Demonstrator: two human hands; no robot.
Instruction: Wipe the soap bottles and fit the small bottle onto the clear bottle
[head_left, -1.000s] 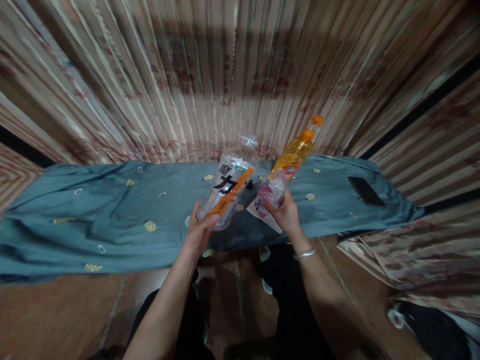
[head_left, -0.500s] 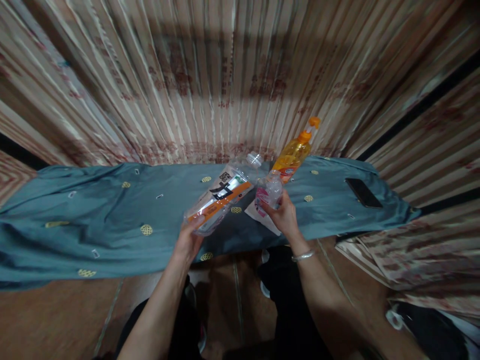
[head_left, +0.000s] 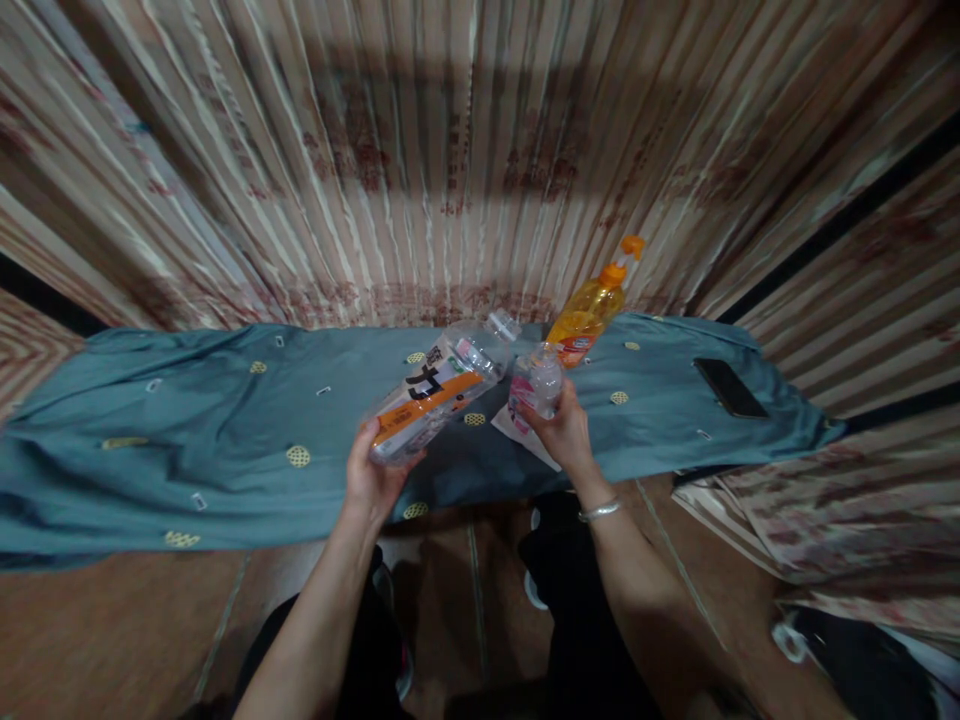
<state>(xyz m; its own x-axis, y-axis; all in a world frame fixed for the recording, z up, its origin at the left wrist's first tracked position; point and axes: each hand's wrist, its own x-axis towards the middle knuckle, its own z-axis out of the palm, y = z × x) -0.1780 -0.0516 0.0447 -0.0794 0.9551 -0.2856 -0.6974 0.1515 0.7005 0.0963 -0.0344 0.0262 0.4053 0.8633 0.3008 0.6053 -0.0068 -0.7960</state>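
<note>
My left hand grips the base of a large clear plastic bottle with an orange and black label. The bottle is tipped far over, its mouth pointing right towards a small clear bottle with a pink label. My right hand is closed round that small bottle and holds it upright over a white packet on the blue cloth. The large bottle's mouth sits just left of the small bottle's top.
An orange bottle with an orange cap stands behind the small bottle. A dark phone lies on the right end of the cloth. Striped curtains hang close behind. My dark trousers and brown floor show below.
My left hand has tipped the large bottle from nearly upright to almost lying down, its mouth swinging right and down towards the small bottle. My right hand has stayed in place.
</note>
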